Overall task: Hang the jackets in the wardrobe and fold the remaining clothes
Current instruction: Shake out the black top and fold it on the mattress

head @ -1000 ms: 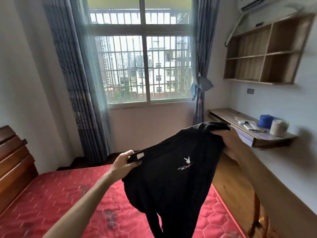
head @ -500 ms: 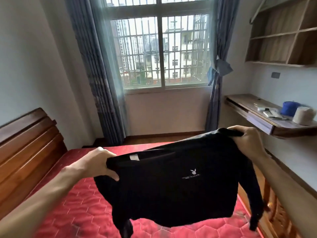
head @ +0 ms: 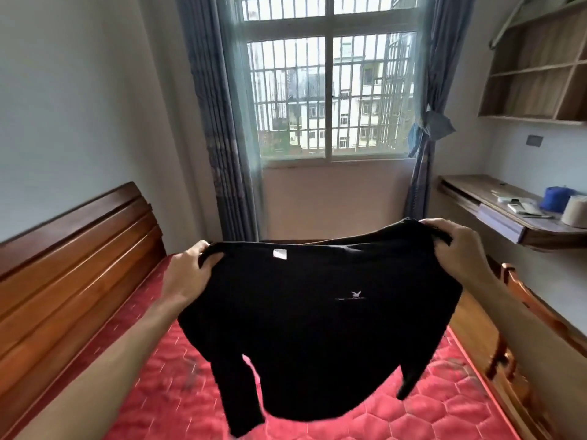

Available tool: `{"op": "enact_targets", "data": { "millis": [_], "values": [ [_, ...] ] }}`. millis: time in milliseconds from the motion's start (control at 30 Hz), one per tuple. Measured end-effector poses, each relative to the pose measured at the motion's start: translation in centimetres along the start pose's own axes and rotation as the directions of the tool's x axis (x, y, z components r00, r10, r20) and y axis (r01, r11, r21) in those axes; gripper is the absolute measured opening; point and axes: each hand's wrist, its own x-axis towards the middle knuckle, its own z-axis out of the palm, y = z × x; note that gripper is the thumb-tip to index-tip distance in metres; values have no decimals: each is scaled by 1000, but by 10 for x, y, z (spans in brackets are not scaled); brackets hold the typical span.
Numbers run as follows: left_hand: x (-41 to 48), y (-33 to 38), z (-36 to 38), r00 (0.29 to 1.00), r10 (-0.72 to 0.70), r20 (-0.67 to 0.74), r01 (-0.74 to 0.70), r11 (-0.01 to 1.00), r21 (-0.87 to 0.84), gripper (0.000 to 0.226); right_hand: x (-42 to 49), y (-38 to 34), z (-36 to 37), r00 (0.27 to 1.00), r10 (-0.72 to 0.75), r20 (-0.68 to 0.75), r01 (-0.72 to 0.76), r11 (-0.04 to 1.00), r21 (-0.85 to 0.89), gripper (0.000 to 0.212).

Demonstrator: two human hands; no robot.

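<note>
Head camera shows me the black shirt (head: 317, 328) up in the air above the bed (head: 158, 392), spread wide by its shoulders, I judge so it hangs flat for folding. My left hand (head: 190, 271) grips one shoulder, my right hand (head: 457, 249) the other. A white tag (head: 280, 254) sits at the collar, unreadable. A small rabbit logo (head: 355, 293) marks the chest, its lettering too small to read.

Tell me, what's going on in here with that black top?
A person stands by a bed, dealing with clothes. Their left hand and right hand each grip a shoulder of the black long-sleeved top, holding it spread out in the air above the red mattress. Its sleeves hang loose, and it has not yet been folded.
</note>
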Motion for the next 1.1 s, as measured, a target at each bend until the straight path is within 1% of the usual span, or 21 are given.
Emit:
{"op": "enact_targets", "data": {
  "millis": [33,100,167,233,300,400,500,600,633,667,700,733,767,800,833,867,900,933,1000,1100],
  "values": [
    [-14,-4,-16,999,35,-17,-34,995,90,26,-17,-6,-3,999,22,26,-21,1000,-4,28],
    [-41,-17,-48,998,70,9,-70,987,146,35,-55,-20,-11,985,85,151,-95,993,64,4],
    [-68,-32,-76,995,74,73,-84,987,139,36,-87,-28,-18,963,133,235,-168,976,138,20],
    [-93,-46,-100,989,87,117,-102,987,128,33,-114,-36,-23,960,182,211,-218,962,162,27],
    [-113,-57,-117,985,89,149,-102,991,82,25,-134,-44,-28,963,228,145,-251,954,165,31],
    [-131,-71,-139,977,118,176,-121,993,6,20,-158,-53,-35,956,255,148,-273,955,119,31],
    [-141,-80,-155,959,81,272,-47,990,-130,22,-168,-60,-34,959,241,149,-246,969,18,19],
    [-149,-85,-163,915,44,402,61,968,-245,19,-170,-67,-26,945,212,250,-211,977,-31,26],
    [-151,-85,-164,903,42,427,87,956,-280,15,-171,-70,-22,932,203,301,-203,979,-31,24],
    [-153,-84,-164,895,36,444,111,947,-301,10,-173,-73,-18,908,193,372,-206,978,-3,16],
    [-153,-84,-162,887,25,462,138,939,-315,5,-173,-78,-14,866,190,463,-230,973,32,12],
    [-153,-86,-159,877,7,480,170,930,-325,7,-174,-82,-9,806,197,558,-282,957,70,23],
    [-152,-88,-155,867,-14,498,203,922,-328,12,-173,-83,-3,729,227,646,-342,938,57,31],
    [-149,-92,-149,857,-38,514,229,921,-314,15,-171,-81,5,660,259,705,-382,924,18,29],
    [-146,-97,-142,851,-54,522,237,927,-290,16,-170,-77,15,591,291,752,-398,916,-41,22],
    [-143,-103,-133,847,-68,527,238,935,-263,17,-169,-70,26,543,313,779,-392,915,-95,15],
    [-139,-110,-122,844,-83,530,241,941,-236,16,-169,-60,38,524,338,782,-378,915,-142,11],
    [-135,-119,-110,839,-107,534,254,944,-209,15,-169,-50,51,519,355,778,-364,915,-175,9],
    [-126,-135,-80,819,-157,552,284,946,-153,13,-170,-24,80,529,380,759,-403,899,-169,10],
    [-104,-164,-18,777,-228,587,321,945,-59,12,-162,18,138,609,414,677,-438,887,-148,15]
  ]
}}
